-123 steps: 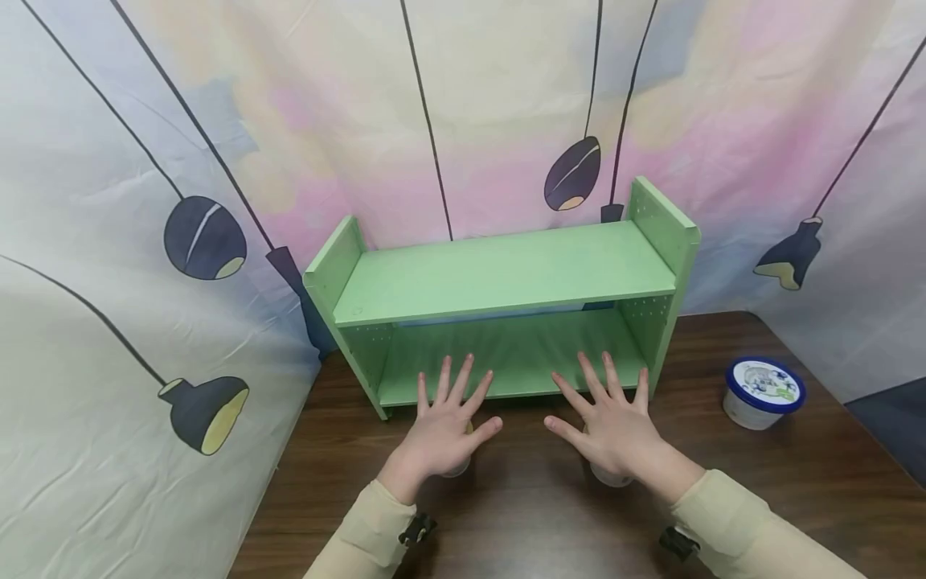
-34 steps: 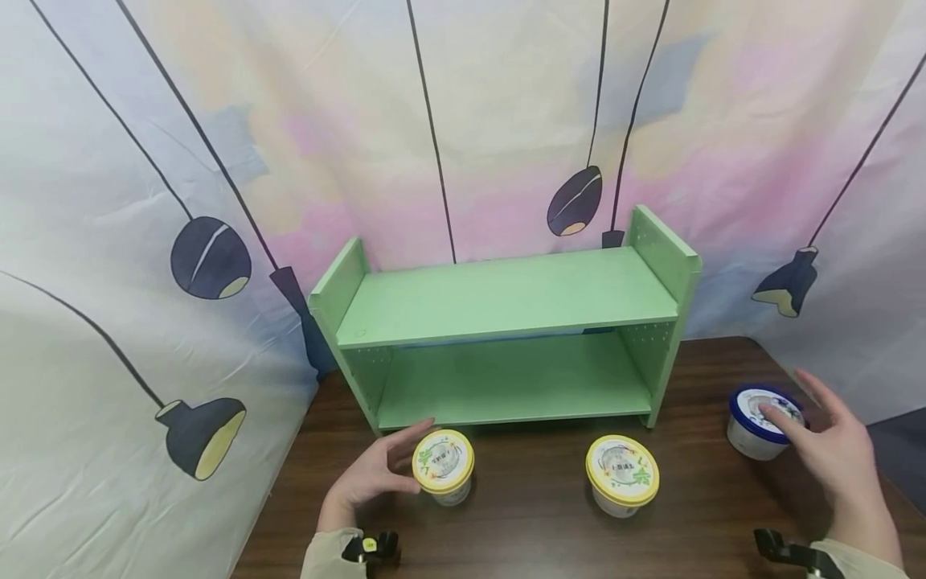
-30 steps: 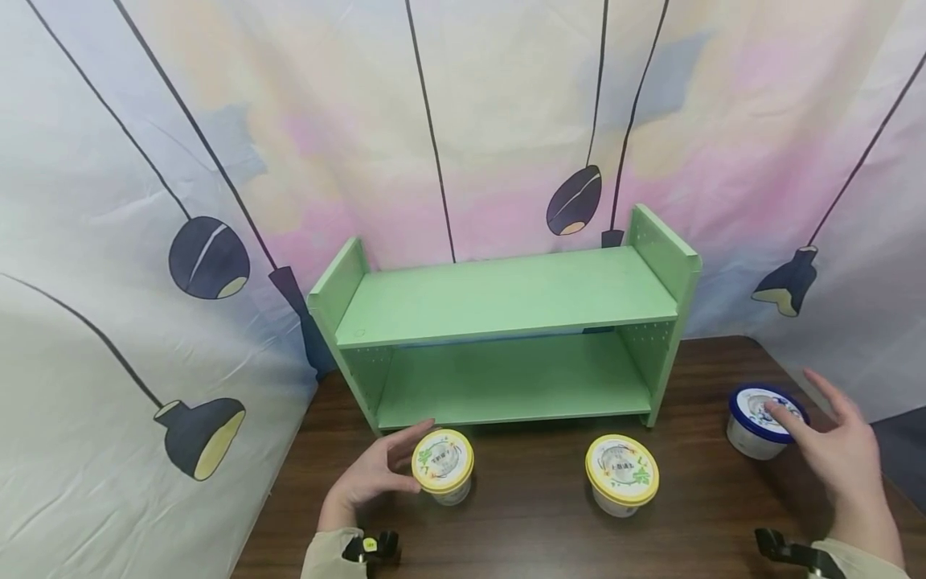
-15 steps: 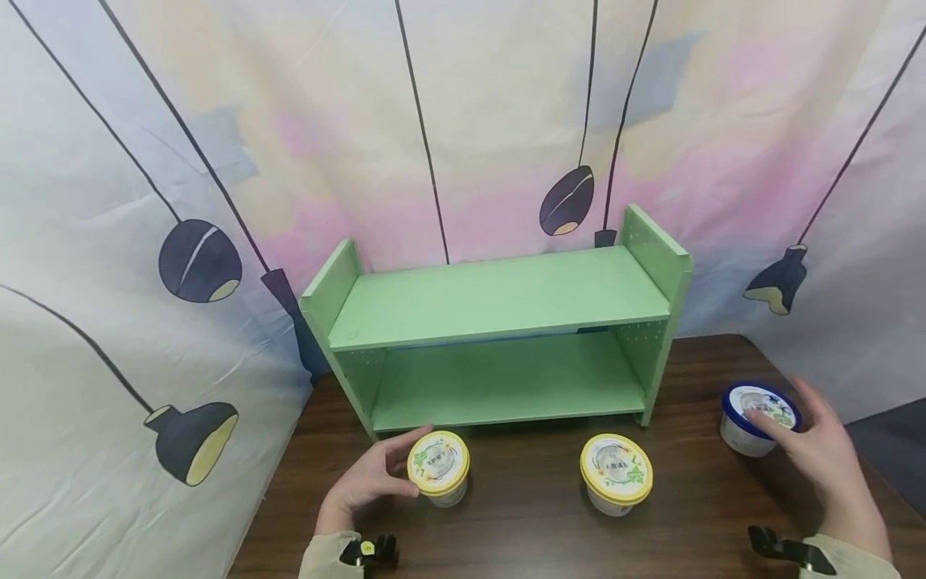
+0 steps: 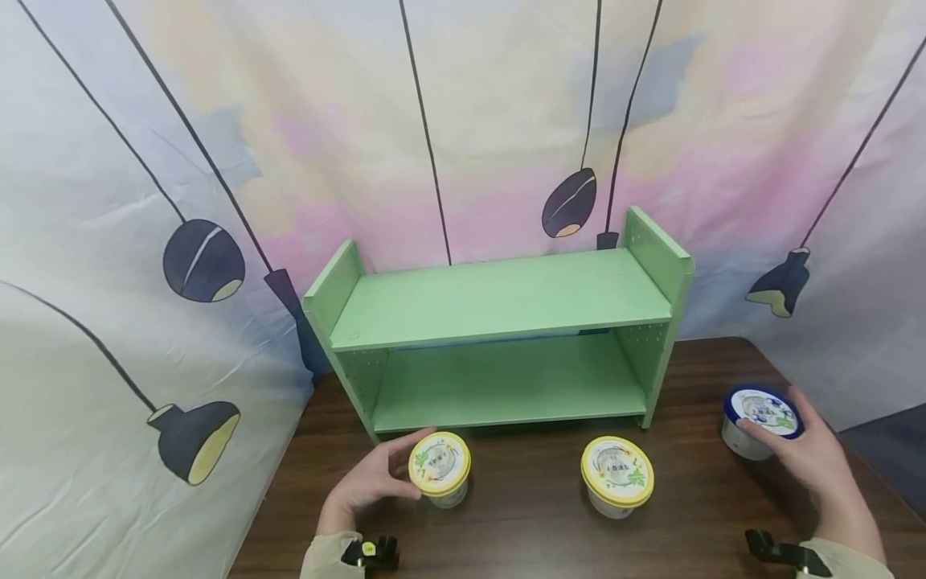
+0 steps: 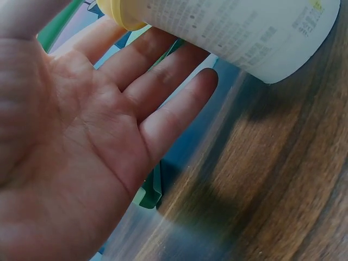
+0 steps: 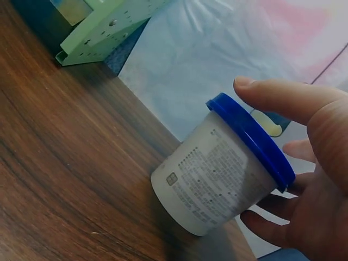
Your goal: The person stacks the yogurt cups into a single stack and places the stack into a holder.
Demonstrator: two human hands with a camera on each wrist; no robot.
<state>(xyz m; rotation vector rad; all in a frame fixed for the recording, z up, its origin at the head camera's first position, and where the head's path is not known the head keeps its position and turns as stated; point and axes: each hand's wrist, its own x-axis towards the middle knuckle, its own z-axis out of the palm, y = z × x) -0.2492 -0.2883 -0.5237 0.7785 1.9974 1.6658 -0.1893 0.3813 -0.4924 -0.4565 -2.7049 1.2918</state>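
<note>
A round tub with a yellow lid (image 5: 439, 462) stands upright on the table at left centre in the head view. My left hand (image 5: 372, 478) is beside it, with thumb and index finger at the lid's near-left and far edges; whether they press is unclear. In the left wrist view the other fingers (image 6: 174, 122) extend fairly straight beside the white tub wall (image 6: 228, 30). At the right, a blue-lidded tub (image 7: 217, 174) stands upright. My right hand (image 5: 813, 454) spreads around its right side, thumb at the lid's front edge, fingers behind; contact is unclear.
A second yellow-lidded tub (image 5: 617, 474) stands between the hands. Behind it, a green two-tier shelf (image 5: 499, 301) stands on the brown wooden table (image 5: 528, 531). A cloth backdrop (image 5: 492, 121) printed with hanging lamps encloses the back and sides.
Both hands first lay spread over the yellow-lidded tubs, then moved apart to the left tub and the blue-lidded tub. Over the last second, the right hand came closer around its tub.
</note>
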